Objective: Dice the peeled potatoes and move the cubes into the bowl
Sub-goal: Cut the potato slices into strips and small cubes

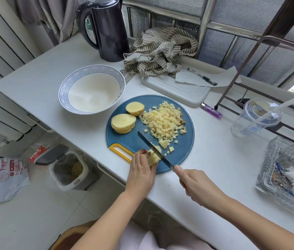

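Two hands are at work over a round blue cutting board (184,150) with a yellow loop handle, which lies flat on the white table (34,87). The knife (148,143) runs on a slant, its long thin blade pointing up and to the left across the near part of the board, the tip toward the potato slices and the handle back toward the person. The right hand (194,184) is wrapped closed around the handle, with the forefinger laid forward onto the top of the blade. The left hand (141,173) curls its fingers down over a pale potato piece (154,157) at the board's near edge, pinning it, and the blade stands right against that piece's outer side. Farther back on the board sits a loose heap of small, rough-edged potato cubes (164,121), with a few strays near the blade. To the left of the heap are a neat stack of smooth oval potato slices (123,123) and, just behind it, a domed potato half (135,108). The bowl (65,87), glossy white inside with a blue wave pattern round the rim, stands just beyond the board on its left. Behind are a dark electric kettle (106,29), a crumpled striped cloth (160,49) and a white plastic board (178,91); a purple lighter (212,110) and a clear lidded cup (256,120) stand to the right.
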`<state>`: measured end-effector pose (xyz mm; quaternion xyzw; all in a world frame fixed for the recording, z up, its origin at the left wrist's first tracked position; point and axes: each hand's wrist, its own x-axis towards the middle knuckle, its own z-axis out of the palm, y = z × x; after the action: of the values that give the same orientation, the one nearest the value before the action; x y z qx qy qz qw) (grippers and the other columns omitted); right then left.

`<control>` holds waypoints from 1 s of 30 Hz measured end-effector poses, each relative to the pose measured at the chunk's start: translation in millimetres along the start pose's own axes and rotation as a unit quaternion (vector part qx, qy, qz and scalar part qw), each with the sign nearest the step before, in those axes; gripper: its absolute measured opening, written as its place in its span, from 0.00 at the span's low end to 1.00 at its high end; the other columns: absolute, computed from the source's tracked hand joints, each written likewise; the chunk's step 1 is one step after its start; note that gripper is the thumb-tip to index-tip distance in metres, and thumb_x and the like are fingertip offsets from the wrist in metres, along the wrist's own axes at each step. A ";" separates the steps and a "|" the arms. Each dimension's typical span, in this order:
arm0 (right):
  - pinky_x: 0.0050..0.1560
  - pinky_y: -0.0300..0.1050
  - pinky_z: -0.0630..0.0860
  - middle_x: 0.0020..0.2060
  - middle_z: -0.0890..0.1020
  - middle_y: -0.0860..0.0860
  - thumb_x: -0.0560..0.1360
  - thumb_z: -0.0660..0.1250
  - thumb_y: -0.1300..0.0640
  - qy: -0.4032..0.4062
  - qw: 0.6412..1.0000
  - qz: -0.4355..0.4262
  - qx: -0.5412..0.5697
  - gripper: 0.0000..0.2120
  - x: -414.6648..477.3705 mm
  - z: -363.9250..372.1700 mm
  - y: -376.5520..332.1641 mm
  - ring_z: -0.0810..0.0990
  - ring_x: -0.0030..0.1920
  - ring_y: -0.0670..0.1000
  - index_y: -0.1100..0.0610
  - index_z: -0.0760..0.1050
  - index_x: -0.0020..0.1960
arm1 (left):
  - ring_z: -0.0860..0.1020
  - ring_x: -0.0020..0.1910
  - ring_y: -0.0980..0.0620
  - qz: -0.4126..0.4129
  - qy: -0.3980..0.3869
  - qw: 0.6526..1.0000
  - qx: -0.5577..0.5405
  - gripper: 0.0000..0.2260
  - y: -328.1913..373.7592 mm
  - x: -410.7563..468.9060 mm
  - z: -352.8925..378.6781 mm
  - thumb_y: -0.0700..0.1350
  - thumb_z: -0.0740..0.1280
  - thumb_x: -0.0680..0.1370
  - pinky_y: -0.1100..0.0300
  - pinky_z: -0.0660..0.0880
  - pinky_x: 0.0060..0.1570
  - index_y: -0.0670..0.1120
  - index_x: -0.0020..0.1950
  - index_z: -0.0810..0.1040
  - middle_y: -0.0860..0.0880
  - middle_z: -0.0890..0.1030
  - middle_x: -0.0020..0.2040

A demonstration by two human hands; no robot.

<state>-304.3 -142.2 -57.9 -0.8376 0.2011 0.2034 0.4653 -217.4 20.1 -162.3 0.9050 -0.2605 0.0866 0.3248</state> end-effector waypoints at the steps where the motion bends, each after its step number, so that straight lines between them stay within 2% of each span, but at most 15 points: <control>1: 0.30 0.37 0.62 0.24 0.67 0.47 0.81 0.51 0.37 0.002 1.000 -0.003 -0.002 0.27 -0.1 0.2 0.1 0.62 0.22 0.43 0.56 0.63 0.32 | 0.70 0.58 0.46 -0.001 -0.002 1.000 0.001 0.15 0.2 0.1 0.1 0.53 0.57 0.80 0.49 0.75 0.58 0.43 0.58 0.66 0.41 0.73 0.58; 5: 0.35 0.43 0.63 0.28 0.66 0.52 0.80 0.51 0.36 0.006 1.000 -0.023 -0.019 0.27 1.3 1.8 0.9 0.63 0.29 0.49 0.57 0.62 0.34 | 0.70 0.57 0.46 0.005 0.002 1.000 0.007 0.14 -0.5 0.3 0.6 0.52 0.57 0.79 0.50 0.74 0.58 0.43 0.58 0.66 0.41 0.74 0.57; 9: 0.36 0.46 0.64 0.29 0.66 0.53 0.80 0.50 0.36 0.009 0.998 -0.029 -0.048 0.28 1.9 2.3 1.2 0.64 0.31 0.50 0.58 0.61 0.35 | 0.70 0.55 0.47 0.010 0.007 1.000 -0.003 0.14 -1.0 1.2 0.9 0.52 0.58 0.79 0.55 0.69 0.58 0.43 0.57 0.66 0.40 0.74 0.55; 14: 0.36 0.46 0.64 0.27 0.67 0.50 0.81 0.49 0.37 0.020 0.995 -0.034 -0.094 0.28 1.8 7.9 1.7 0.65 0.30 0.49 0.58 0.62 0.34 | 0.70 0.51 0.48 -0.017 0.017 1.000 -0.020 0.12 -1.8 1.9 0.8 0.52 0.58 0.80 0.56 0.68 0.54 0.44 0.56 0.66 0.42 0.74 0.52; 19: 0.35 0.45 0.64 0.27 0.67 0.51 0.81 0.49 0.36 0.025 0.994 -0.032 -0.099 0.28 1.7 12.8 5.8 0.66 0.30 0.49 0.57 0.62 0.33 | 0.70 0.48 0.47 -0.005 0.027 1.000 0.001 0.11 -0.7 3.2 2.9 0.51 0.55 0.81 0.55 0.68 0.52 0.43 0.53 0.65 0.41 0.74 0.49; 21: 0.36 0.45 0.64 0.28 0.68 0.51 0.80 0.48 0.36 0.024 0.995 -0.029 -0.097 0.28 3.3 12.9 7.1 0.66 0.30 0.49 0.57 0.62 0.33 | 0.71 0.48 0.46 -0.003 0.031 1.000 0.004 0.13 1.3 3.9 1.7 0.53 0.51 0.83 0.54 0.70 0.52 0.43 0.52 0.65 0.41 0.74 0.48; 25: 0.37 0.46 0.66 0.28 0.69 0.50 0.80 0.47 0.35 0.023 0.994 -0.025 -0.106 0.28 2.6 15.5 8.1 0.67 0.31 0.50 0.57 0.62 0.33 | 0.75 0.48 0.39 -0.017 0.027 0.999 0.011 0.19 5.3 4.5 0.1 0.54 0.46 0.84 0.45 0.77 0.50 0.40 0.51 0.66 0.38 0.75 0.49; 28: 0.38 0.47 0.66 0.30 0.70 0.50 0.81 0.47 0.37 0.034 0.990 -0.019 -0.139 0.27 1.2 21.5 5.0 0.69 0.33 0.51 0.55 0.63 0.33 | 0.77 0.49 0.32 -0.032 0.001 0.999 0.024 0.18 2.3 1.6 2.8 0.50 0.50 0.82 0.39 0.77 0.51 0.36 0.52 0.69 0.34 0.76 0.51; 30: 0.39 0.48 0.66 0.30 0.71 0.50 0.81 0.46 0.37 0.035 0.989 -0.015 -0.145 0.27 2.7 23.5 3.9 0.69 0.33 0.50 0.55 0.64 0.34 | 0.77 0.49 0.31 -0.043 -0.014 0.999 0.026 0.16 1.2 0.9 3.8 0.47 0.52 0.80 0.38 0.77 0.50 0.34 0.51 0.70 0.34 0.76 0.51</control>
<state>-307.6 -124.2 -73.4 -0.9058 0.1729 0.1937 0.3348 -217.4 16.6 -164.3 0.9246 -0.2238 0.0662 0.3010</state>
